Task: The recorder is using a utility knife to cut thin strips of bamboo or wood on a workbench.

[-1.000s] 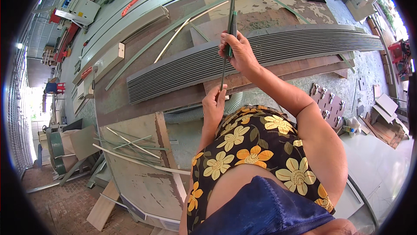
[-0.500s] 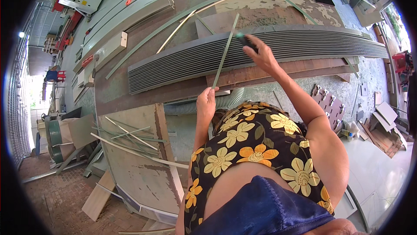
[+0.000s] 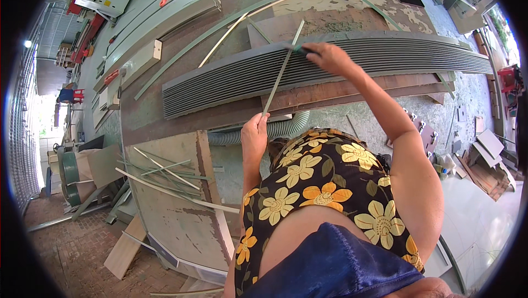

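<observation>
My left hand [image 3: 254,137] grips the lower end of a thin, pale green strip [image 3: 279,78], which slants up and away over the grey panels. My right hand [image 3: 331,59] is closed round a dark-handled tool with a green part [image 3: 297,48]. The tool's front end lies across the upper part of the strip; whether it touches is hard to make out, and its exact kind does not show. Beneath both lies a stack of long, dark grey ribbed panels [image 3: 231,81], reaching from the middle left to the far right.
The brown worktable [image 3: 140,124] carries the panels and loose strips [image 3: 223,39]. A lower bench [image 3: 176,215] at the left holds several more strips. A ribbed grey hose [image 3: 225,137] runs under the table edge. Wood offcuts [image 3: 487,174] lie at the right.
My right hand and its tool have moved left, onto the strip's upper part. My left hand has shifted slightly left and down with the strip's lower end.
</observation>
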Available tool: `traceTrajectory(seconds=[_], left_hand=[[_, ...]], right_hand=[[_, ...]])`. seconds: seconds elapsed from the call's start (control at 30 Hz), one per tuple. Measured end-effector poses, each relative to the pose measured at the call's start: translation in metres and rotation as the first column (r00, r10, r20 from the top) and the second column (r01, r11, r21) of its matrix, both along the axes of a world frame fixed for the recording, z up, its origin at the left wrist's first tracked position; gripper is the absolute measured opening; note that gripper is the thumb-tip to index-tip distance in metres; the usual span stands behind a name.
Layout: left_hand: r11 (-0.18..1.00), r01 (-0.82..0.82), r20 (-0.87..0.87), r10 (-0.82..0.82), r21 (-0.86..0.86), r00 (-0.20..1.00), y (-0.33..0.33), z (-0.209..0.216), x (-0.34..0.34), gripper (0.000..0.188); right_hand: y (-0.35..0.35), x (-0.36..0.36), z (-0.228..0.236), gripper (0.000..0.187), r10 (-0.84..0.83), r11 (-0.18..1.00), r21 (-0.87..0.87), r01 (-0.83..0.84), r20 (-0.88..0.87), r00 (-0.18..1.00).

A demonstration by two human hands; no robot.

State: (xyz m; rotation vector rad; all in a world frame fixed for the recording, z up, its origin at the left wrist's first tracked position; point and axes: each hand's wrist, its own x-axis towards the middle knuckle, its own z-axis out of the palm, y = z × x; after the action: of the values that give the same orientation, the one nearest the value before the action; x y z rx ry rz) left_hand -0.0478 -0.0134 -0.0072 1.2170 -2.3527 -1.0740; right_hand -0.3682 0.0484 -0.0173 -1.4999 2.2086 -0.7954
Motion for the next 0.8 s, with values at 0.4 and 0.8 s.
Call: traceTrajectory(seconds=[0.4, 0.8], left_hand=[[1.0, -0.019, -0.018, 0.019, -0.005, 1.0, -0.005, 0.011, 0.003, 0.026], [0.994, 0.017, -0.061, -0.01, 0.109, 0.998, -0.012, 0.014, 0.029, 0.025]], right_hand=[[-0.014, -0.031, 0.007, 0.039, -0.091, 0.994, 0.05, 0.095, -0.076, 0.993], [-0.013, -0.052, 0.007, 0.04, -0.183, 0.981, 0.052, 0.186, -0.062, 0.981]])
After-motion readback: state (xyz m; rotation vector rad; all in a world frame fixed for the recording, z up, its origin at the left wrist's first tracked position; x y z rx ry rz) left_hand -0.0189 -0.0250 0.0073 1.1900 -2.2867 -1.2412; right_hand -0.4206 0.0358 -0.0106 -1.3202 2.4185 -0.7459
